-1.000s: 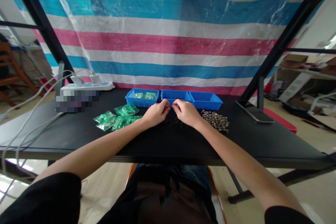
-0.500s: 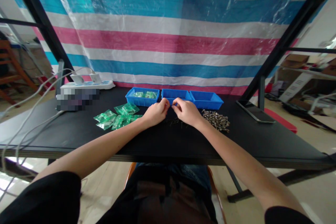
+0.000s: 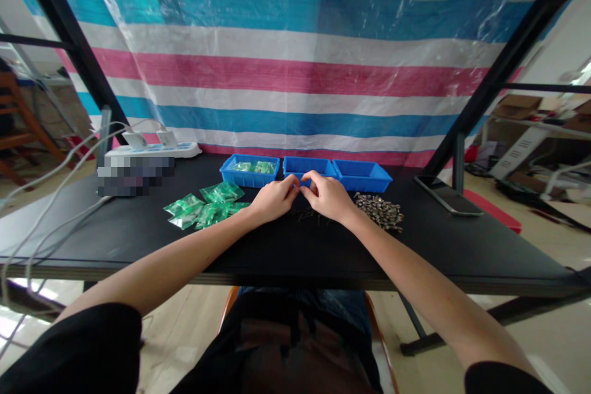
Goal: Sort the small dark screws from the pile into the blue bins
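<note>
My left hand [image 3: 276, 198] and my right hand [image 3: 327, 195] meet fingertip to fingertip above the black table [image 3: 295, 252]. Both are closed in a pinch; whatever lies between the fingers is too small to make out. Beneath my right hand lie several thin, dark screw-like pieces [image 3: 305, 215]. A pile of small metal parts [image 3: 379, 212] spreads to the right of that hand. Left of my left hand lie green-and-clear plastic packets [image 3: 213, 204]. Just beyond the hands stands the middle blue tray [image 3: 309, 164], its front partly hidden by my fingers.
A left blue tray [image 3: 249, 180] holds more green packets, and a right blue tray [image 3: 362, 177] adjoins the middle one. A phone [image 3: 447, 196] lies at the right. The white power strip [image 3: 154, 150] and its cables occupy the left. A striped sheet [image 3: 286, 74] hangs behind.
My fingertips have drawn slightly closer together, and the right fingers have shifted a little leftward. Trays, packets and metal parts stay where they were.
</note>
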